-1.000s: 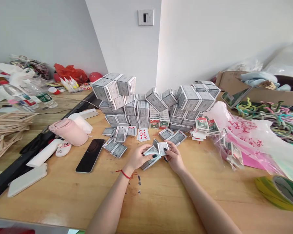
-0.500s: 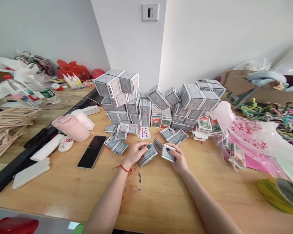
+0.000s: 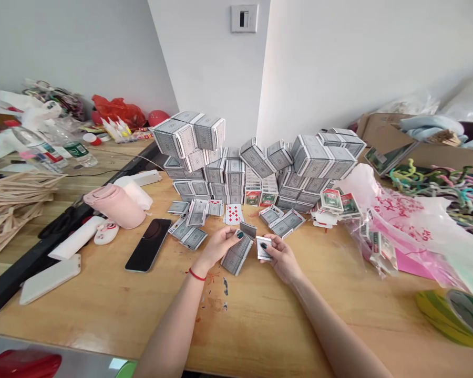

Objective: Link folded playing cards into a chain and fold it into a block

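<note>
Head view: both of my hands are at work over the wooden tabletop (image 3: pixel 256 325), close together but not touching. My left hand (image 3: pixel 217 249) pinches a folded grey-backed card piece (image 3: pixel 235 255) between thumb and fingers, the thumb lying on its upper end; a small card flap (image 3: pixel 248 231) stands up just beyond that thumb, and I cannot tell whether it is joined on. My right hand (image 3: pixel 284 258) pinches a smaller folded card (image 3: pixel 264 249) by its edge, thumb on the patterned face — a narrow gap parts it from the left one. A red bracelet (image 3: pixel 197 274) circles my left wrist.

Taking my hands as the dial's centre, a tall build of card blocks (image 3: pixel 234 178) rises at twelve o'clock. The face-up diamond cards (image 3: pixel 234 214) lie at eleven, in front of it, and a cluster of folded cards (image 3: pixel 189 235) sits toward ten. More folded cards (image 3: pixel 287 224) rest between one and two; the card boxes (image 3: pixel 331 201) are at two. Farther off lie a black phone (image 3: pixel 148 245) at nine and a yellow tape roll (image 3: pixel 429 315) between three and four — both well apart from my fingers.
</note>
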Tool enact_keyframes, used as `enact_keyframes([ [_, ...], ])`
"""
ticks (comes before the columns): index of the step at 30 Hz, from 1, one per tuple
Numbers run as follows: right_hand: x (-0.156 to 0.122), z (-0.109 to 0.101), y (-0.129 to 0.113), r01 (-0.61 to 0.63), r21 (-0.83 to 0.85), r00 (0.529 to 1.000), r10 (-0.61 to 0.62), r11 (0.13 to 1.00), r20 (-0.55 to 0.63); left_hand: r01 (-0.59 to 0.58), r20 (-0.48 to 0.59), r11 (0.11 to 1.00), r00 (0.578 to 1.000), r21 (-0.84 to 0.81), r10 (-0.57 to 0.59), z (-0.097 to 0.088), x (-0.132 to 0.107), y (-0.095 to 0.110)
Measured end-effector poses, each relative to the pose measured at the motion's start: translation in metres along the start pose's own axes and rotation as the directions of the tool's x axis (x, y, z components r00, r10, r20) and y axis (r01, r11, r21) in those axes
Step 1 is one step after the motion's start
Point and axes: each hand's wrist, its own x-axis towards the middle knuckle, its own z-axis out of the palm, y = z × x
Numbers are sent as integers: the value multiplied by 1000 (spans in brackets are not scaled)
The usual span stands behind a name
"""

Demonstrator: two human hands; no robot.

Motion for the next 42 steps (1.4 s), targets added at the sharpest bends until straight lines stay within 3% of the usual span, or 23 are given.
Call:
enact_keyframes([
  [3,0,0,-1,6,-8,1000,-6,1000,-17,24,-42,1000,999,1,-24,7,0,0],
  [11,-3,0,-5,-71,-53,997,71,996,-9,57,57,998,997,-30,-55,7,-4,5],
  [22,0,0,-5,-46,-21,999,46,999,-20,32,43,958,998,287,-46,15,-5,6],
  [27,1,0,-5,-51,-41,998,50,998,-25,-18,65,951,998,310,-2,20,-6,7],
  [42,0,1,-7,-30,5,997,30,1000,-71,29,-14,960,1000,278,-26,21,-4,3],
])
